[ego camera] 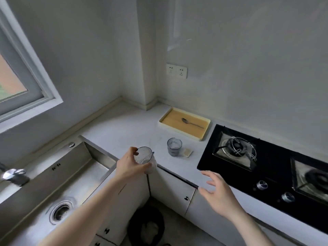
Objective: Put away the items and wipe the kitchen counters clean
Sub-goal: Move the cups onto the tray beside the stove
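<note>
My left hand (128,167) grips a clear ribbed glass (145,158), held tilted above the counter's front edge near the sink. A second glass (174,146) stands upright on the white counter (124,126), with a small pale square pad (187,152) beside it on the right. Further back, a yellow tray (168,119) holds a metal spoon (191,122). My right hand (217,193) hovers with fingers spread over the counter's edge, just in front of the stove, holding nothing.
A steel sink (58,176) with a drain and a tap (13,175) lies at the left. A black gas stove (262,162) with two burners and knobs fills the right. A dark bin (146,226) stands on the floor below. A wall socket (177,70) is above the tray.
</note>
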The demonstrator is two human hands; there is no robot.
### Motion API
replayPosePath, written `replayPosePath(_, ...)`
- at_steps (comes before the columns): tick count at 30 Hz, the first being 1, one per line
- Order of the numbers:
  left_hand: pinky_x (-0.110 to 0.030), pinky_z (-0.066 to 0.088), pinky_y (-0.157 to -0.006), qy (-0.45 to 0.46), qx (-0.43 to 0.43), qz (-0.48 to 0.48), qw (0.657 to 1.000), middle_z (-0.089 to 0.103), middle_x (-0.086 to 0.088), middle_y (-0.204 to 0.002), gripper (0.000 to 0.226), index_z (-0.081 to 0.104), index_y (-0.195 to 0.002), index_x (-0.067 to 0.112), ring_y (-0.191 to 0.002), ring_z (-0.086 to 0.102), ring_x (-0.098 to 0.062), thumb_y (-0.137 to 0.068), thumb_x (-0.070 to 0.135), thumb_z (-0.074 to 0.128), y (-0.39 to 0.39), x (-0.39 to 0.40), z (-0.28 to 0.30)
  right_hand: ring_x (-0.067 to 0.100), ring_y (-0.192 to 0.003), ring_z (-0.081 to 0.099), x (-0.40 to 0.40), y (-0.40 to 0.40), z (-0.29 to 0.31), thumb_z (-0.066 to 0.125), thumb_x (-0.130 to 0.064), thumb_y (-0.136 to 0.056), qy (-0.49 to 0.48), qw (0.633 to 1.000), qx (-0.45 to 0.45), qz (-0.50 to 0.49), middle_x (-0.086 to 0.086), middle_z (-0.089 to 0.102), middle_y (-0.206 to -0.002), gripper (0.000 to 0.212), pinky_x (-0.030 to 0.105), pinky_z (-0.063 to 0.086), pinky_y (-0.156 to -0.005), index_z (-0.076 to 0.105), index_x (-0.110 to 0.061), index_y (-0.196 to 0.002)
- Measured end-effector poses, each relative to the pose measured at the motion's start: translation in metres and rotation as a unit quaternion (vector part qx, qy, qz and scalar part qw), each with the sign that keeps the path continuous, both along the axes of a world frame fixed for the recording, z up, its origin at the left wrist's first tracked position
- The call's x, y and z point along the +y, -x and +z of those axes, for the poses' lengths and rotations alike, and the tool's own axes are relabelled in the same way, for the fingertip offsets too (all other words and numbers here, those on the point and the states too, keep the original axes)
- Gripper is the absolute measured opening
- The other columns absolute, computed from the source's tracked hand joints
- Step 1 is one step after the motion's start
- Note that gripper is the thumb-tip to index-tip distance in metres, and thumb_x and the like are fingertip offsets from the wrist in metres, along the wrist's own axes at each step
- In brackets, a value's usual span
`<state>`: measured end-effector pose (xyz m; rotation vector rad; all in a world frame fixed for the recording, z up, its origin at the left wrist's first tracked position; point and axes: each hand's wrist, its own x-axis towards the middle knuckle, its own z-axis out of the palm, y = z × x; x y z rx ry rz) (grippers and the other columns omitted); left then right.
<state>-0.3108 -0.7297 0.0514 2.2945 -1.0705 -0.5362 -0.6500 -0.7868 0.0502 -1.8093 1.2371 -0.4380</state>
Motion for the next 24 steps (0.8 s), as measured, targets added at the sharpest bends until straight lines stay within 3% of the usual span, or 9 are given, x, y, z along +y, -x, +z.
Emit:
replayPosePath(11, -0.040, 0.050, -0.095, -0.142, -0.013, -0.061, 0.988, 0.059, -0.003, -0.133, 0.088, 0.041, -0.129, 0.019, -0.121, 0.059, -0.027, -0.060, 0.062, 0.074, -0.043, -0.164, -0.073, 0.003, -0.127, 0.048, -0.067, -0.011, -0.020, 0.066, -0.030, -0.095, -0.019, 0.995, 0.026, -0.099, -0.026, 0.039, -0.144, 0.050, 0.036, 0.050, -0.104, 0.047, -0.046, -0.138)
replayPosePath(20, -0.039, 0.047, -0.091, -0.157, -0.011, -0.087, 0.984, 0.055, -0.004, -0.138, 0.094, 0.037, -0.137, 0.017, -0.125, 0.055, -0.029, -0.064, 0.067, 0.069, -0.039, -0.218, -0.100, 0.003, -0.122, 0.052, -0.065, 0.004, -0.042, 0.067, -0.031, -0.093, -0.040, 0.980, 0.033, -0.192, -0.025, 0.040, -0.143, 0.050, 0.027, 0.048, -0.100, 0.049, -0.040, -0.139)
replayPosePath(24, -0.046, 0.042, -0.108, -0.168, -0.031, -0.113, 0.979, 0.044, -0.009, -0.153, 0.112, 0.026, -0.152, 0.016, -0.138, 0.045, -0.033, -0.066, 0.070, 0.072, -0.036, -0.226, -0.100, 0.003, -0.122, 0.052, -0.060, 0.015, -0.045, 0.067, -0.031, -0.093, -0.046, 0.974, 0.021, -0.222, -0.026, 0.040, -0.143, 0.051, 0.022, 0.047, -0.097, 0.049, -0.042, -0.139)
